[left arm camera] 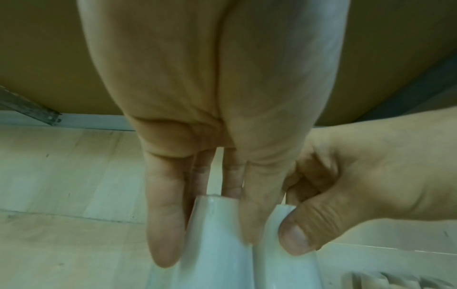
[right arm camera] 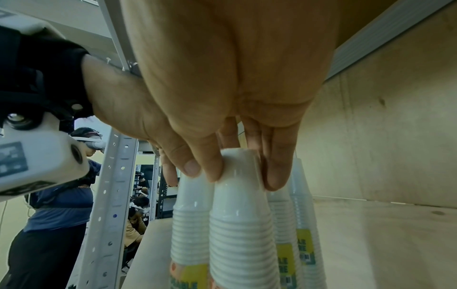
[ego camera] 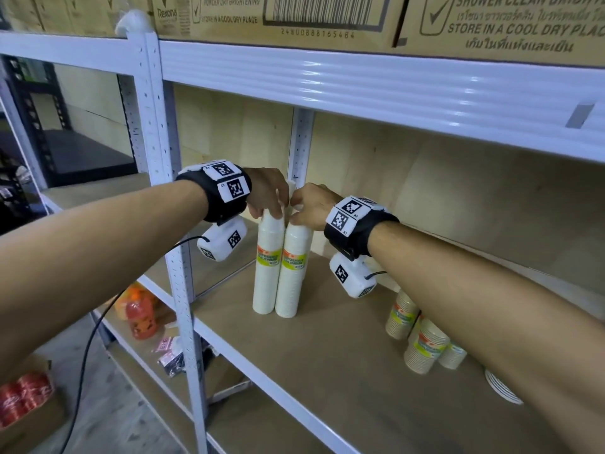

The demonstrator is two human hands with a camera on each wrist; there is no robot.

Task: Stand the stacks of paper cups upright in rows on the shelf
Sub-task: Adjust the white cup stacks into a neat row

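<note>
Two wrapped stacks of white paper cups stand upright side by side near the left post of the shelf (ego camera: 327,371). My left hand (ego camera: 271,208) grips the top of the left stack (ego camera: 266,270), fingers and thumb around it (left arm camera: 215,244). My right hand (ego camera: 299,211) pinches the top of the right stack (ego camera: 293,276) between thumb and fingers (right arm camera: 274,176). In the right wrist view that stack (right arm camera: 241,224) is in front, and two more white stacks (right arm camera: 281,215) stand behind it against the back wall.
Short stacks of brown paper cups (ego camera: 425,348) lie and lean at the right of the shelf, beside a pile of white plates (ego camera: 502,388). Cardboard boxes (ego camera: 294,14) fill the shelf above. Bottles (ego camera: 140,319) sit on the lower shelf at left.
</note>
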